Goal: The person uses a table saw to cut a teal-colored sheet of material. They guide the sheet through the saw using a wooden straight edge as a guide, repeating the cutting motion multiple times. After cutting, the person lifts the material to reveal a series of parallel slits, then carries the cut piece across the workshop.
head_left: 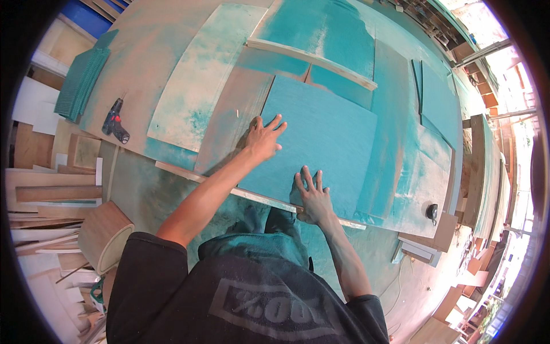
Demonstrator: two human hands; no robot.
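Teal panel (329,129) with both hands on it

Watching from my end of the head feed: my left hand (262,140) has its fingers spread wide over the panel's left side. My right hand (315,203) is at the near edge, fingers fanned; can't tell where that thumb sits. Panel's lying flat on a teal-smudged worktable (154,37). Beyond it there's a wooden strip (312,63), and off left, a drill (116,122) near some stacked teal sheets (82,83).

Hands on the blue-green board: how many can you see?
2: the left hand on the board by its left edge, the right hand by its near edge.
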